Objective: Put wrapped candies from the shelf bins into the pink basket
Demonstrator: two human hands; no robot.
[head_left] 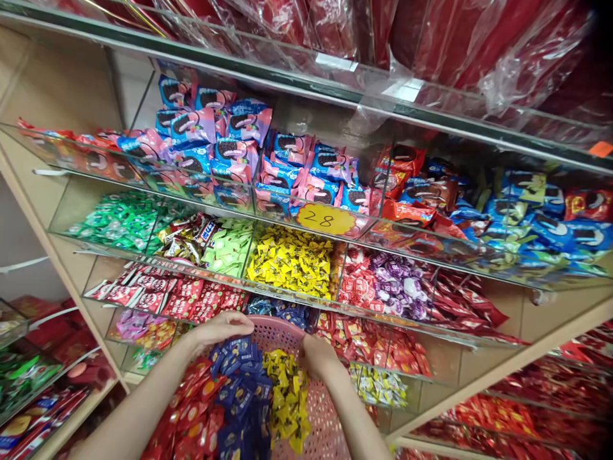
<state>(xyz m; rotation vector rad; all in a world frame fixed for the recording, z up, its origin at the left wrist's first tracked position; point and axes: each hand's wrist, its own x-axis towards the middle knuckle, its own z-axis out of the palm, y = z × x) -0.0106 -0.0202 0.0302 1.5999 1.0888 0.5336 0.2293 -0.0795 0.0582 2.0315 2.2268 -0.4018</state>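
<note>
A pink perforated plastic basket (pixel 325 418) is held tilted in front of the shelves. Inside it lie red candy packets (pixel 191 409), dark blue candy packets (pixel 242 390) and yellow candy packets (pixel 288 399), side by side. My left hand (pixel 225 327) is closed at the far left part of the rim, its fingertips just above the blue packets. My right hand (pixel 318 356) grips the rim on the right, thumb side toward the yellow packets; some of its fingers are hidden behind the basket wall.
Clear-fronted shelf bins hold green candies (pixel 119 220), yellow candies (pixel 290 259), purple candies (pixel 400 281) and red packets (pixel 205 300). Above are blue-pink cookie packs (pixel 191 128) and a yellow "28" tag (pixel 325 218). Glass shelf edges (pixel 306 73) jut forward. Dark blue packets (pixel 282 310) sit behind the basket.
</note>
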